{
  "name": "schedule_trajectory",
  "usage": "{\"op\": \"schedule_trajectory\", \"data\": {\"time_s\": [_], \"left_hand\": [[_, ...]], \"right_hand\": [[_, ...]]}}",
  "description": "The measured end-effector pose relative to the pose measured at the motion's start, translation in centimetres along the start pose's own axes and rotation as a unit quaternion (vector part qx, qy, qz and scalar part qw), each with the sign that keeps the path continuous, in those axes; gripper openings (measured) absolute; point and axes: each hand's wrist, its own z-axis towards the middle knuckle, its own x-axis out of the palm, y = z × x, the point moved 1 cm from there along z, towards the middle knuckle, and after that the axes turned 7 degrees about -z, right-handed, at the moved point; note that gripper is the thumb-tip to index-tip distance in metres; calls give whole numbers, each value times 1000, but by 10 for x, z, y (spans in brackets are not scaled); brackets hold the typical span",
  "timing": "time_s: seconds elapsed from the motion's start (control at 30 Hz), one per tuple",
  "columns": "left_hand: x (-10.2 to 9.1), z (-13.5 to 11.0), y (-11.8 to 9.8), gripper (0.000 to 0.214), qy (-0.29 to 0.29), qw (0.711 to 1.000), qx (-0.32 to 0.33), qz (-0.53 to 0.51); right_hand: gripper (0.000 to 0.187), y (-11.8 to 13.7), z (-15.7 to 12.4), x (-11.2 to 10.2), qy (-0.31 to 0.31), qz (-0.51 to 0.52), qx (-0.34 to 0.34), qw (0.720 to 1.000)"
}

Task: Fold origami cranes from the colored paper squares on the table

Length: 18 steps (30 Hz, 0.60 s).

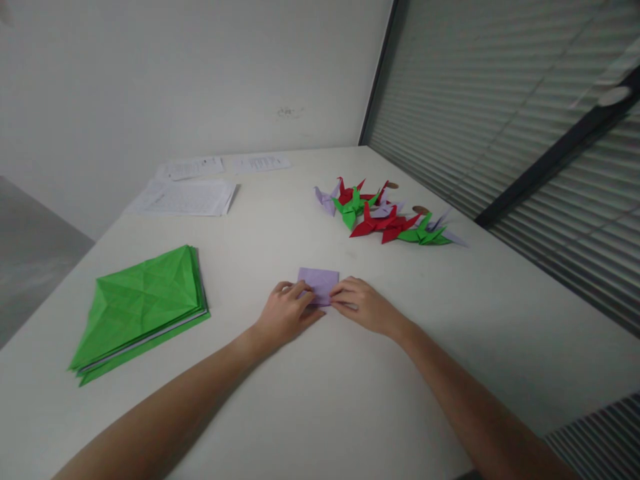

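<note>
A small square of folded purple origami paper (pixel 321 280) lies flat on the white table in front of me. My left hand (pixel 287 307) rests over its left and lower edge, fingers bent onto the paper and thumb along the near side. From the right, my right hand (pixel 361 305) pinches the paper's lower right corner between thumb and fingers. My fingers hide part of the near edge, so the layers there cannot be made out.
To the left lies a stack of creased green paper (pixel 145 297). Several folded paper cranes (pixel 385 220) in red, green and purple sit at the back right, beside the window blinds (pixel 480 100). Printed sheets (pixel 187 198) lie at the back left near the wall.
</note>
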Motion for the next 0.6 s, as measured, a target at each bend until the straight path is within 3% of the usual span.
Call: {"op": "schedule_trajectory", "data": {"time_s": [0.1,0.33,0.6], "left_hand": [[0,0,1,12,6,1000,-1,-2],[0,-2,4,14,17,999,-2,-39],[-8,0,-2,29,110,985,77,-112]], "right_hand": [[16,0,1,-2,-18,14,12,1000],[13,-13,-3,2,24,8,75,997],[19,-33,-10,10,-8,-66,211,975]]}}
